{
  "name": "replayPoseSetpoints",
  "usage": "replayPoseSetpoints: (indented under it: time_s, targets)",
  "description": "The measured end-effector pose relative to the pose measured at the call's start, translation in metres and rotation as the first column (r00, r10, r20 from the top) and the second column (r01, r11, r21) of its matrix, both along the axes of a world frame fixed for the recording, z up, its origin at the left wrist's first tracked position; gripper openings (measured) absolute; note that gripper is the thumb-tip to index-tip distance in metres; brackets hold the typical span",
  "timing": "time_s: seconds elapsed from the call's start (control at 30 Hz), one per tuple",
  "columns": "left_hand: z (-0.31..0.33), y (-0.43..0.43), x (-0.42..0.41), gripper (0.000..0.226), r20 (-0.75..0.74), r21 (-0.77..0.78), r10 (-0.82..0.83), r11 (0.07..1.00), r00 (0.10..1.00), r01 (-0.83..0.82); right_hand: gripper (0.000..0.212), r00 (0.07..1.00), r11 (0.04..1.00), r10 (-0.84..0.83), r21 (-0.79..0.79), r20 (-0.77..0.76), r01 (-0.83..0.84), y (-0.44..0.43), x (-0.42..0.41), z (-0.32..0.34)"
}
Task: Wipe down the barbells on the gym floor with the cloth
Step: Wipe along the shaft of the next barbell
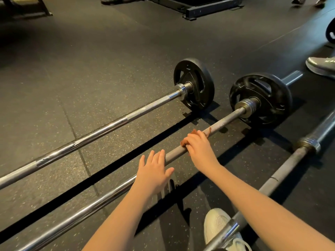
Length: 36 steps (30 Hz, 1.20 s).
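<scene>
Head view: center frame, the right hand (198, 145) grips a brown cloth (184, 142) against the middle barbell (226, 122) on the floor (90, 78); the left hand (154, 171), fingers straight, rests open on the same bar, lower left.

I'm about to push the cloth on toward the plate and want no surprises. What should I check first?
1. Right hand grips cloth round middle barbell: ok.
2. Left hand open on same bar, steadying: ok.
3. Bar bare between cloth and plate: ok.
4. Bystander's shoe clear of the sleeve end: cannot tell.
5. Stretch behind the cloth clean: cannot tell.
</scene>
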<state>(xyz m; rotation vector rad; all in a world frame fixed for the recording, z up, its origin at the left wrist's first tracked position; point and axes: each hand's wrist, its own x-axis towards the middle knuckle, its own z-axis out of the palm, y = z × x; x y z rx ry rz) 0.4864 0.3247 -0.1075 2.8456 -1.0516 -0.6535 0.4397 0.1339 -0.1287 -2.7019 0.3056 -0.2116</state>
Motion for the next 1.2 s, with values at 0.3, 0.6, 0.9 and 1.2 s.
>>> replayPoseSetpoints:
  time_s: [0.3,0.6,0.9,1.2]
  targets:
    - [-0.002,-0.04,0.008,0.072,0.059,-0.068,-0.063,0.995,0.996,0.067,0.021,0.981,0.982,-0.189,-0.01,-0.033,0.189,-0.051,0.02,0.012]
    - [-0.002,-0.04,0.006,0.071,0.064,-0.053,-0.063,0.996,0.996,0.066,0.021,0.992,0.997,0.071,-0.037,-0.105,-0.075,-0.076,0.02,0.007]
    - [-0.001,-0.058,0.019,0.071,-0.016,-0.008,-0.058,0.998,0.998,0.058,0.021,0.988,0.987,0.152,0.05,0.014,-0.152,-0.056,0.001,0.006]
    - [-0.011,-0.075,0.021,0.063,0.073,-0.126,-0.031,0.991,0.997,0.04,0.024,0.973,0.972,-0.225,-0.051,0.046,0.227,-0.072,0.016,-0.001]
